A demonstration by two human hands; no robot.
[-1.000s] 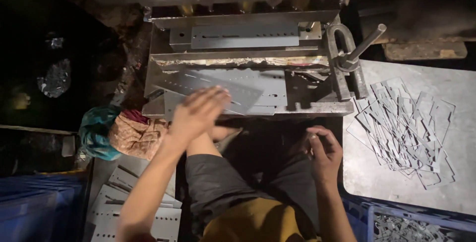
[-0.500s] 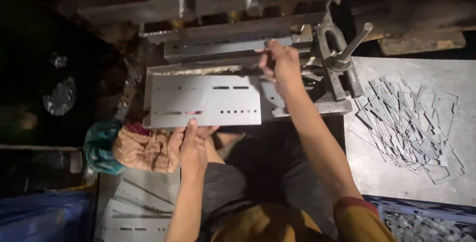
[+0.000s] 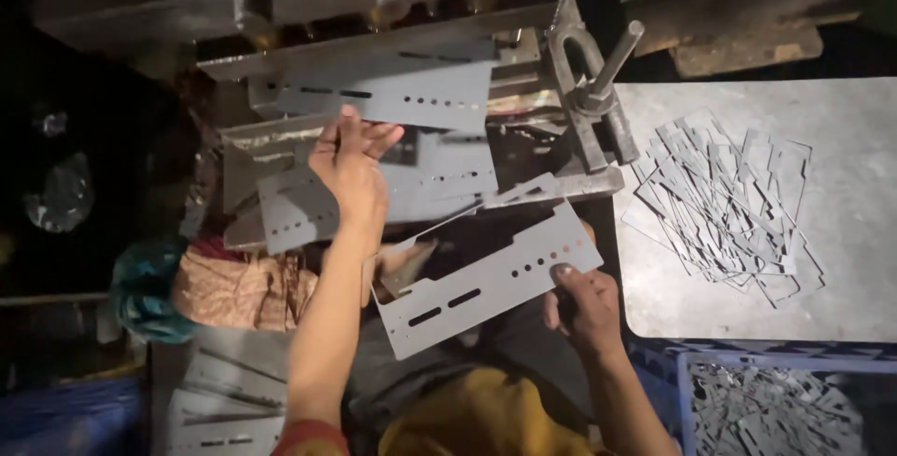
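No labels, signs or screens anywhere in this view; the closest thing to packaging is a blue plastic crate (image 3: 669,363) at the lower right, square-edged, its open top showing grey metal offcuts (image 3: 775,414); nothing printed on it.

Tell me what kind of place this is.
Most likely a small sheet-metal stamping workshop. A heavy press stands over the work, the right hand holds a punched grey metal plate, and thin cut-out metal scraps lie piled on a metal table, with more in a blue crate.
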